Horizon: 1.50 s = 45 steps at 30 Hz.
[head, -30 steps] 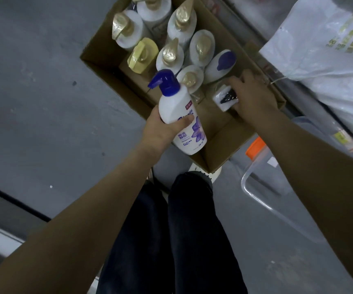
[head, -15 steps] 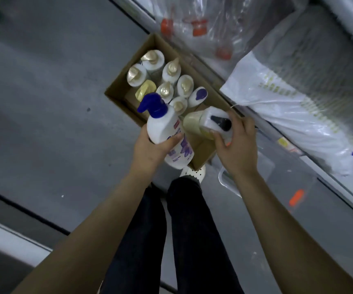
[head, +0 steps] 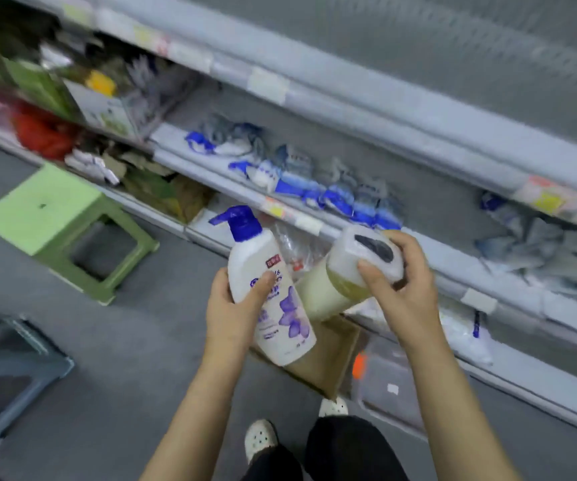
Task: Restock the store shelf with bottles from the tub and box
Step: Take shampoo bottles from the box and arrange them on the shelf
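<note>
My left hand [head: 231, 307] grips a white pump bottle [head: 273, 303] with a blue pump and a purple flower label, held upright. My right hand [head: 398, 293] grips a second bottle [head: 342, 282], pale yellow with a white cap end bearing a dark mark, held on its side next to the first. Both bottles hang in front of the store shelf [head: 315, 223]. Below them a corner of the cardboard box [head: 328, 362] shows on the floor, with the clear plastic tub [head: 384, 387] beside it.
The shelf holds blue and white packets [head: 315, 182], with price tags along its rails. A green plastic stool [head: 54, 220] stands on the floor to the left and a blue-grey stool [head: 9, 369] at the lower left. My feet [head: 263, 439] are at the bottom.
My view has risen from the box to the shelf. Both hands have lifted their bottles up in front of the shelf. The right hand took its bottle out of the box a second ago.
</note>
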Each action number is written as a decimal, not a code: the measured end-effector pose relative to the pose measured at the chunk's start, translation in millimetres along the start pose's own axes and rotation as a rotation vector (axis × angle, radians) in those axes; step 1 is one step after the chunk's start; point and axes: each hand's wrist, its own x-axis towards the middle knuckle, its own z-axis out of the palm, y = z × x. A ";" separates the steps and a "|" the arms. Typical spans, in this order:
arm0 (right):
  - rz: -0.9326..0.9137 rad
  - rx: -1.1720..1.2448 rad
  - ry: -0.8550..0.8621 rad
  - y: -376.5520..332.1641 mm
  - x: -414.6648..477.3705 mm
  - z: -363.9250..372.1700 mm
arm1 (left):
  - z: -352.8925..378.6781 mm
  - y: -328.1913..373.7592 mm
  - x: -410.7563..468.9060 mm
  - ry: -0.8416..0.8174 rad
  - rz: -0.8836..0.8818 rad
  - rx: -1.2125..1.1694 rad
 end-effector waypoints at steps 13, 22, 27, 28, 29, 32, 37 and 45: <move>-0.294 0.541 0.136 -233.3 29.1 -37.1 | 26.9 226.3 -66.9 -0.296 0.431 -0.116; -0.416 0.392 0.129 -266.4 13.8 -120.6 | 96.3 247.5 -112.5 -0.352 0.522 -0.075; -0.371 0.384 0.214 -266.6 5.7 -192.5 | 156.1 246.8 -145.8 -0.366 0.551 -0.060; -0.364 0.386 0.221 -265.9 4.1 -211.6 | 172.5 245.1 -155.4 -0.373 0.559 -0.061; -0.365 0.383 0.222 -264.7 3.0 -230.6 | 188.9 242.7 -164.1 -0.382 0.574 -0.075; -0.379 0.321 0.212 -262.9 2.8 -275.6 | 229.5 236.0 -186.8 -0.398 0.583 -0.103; -0.443 0.227 0.185 -269.4 4.3 -322.5 | 277.3 228.6 -209.0 -0.392 0.543 -0.171; -0.423 0.220 0.303 -283.3 13.1 -329.8 | 292.4 251.4 -202.2 -0.501 0.645 -0.083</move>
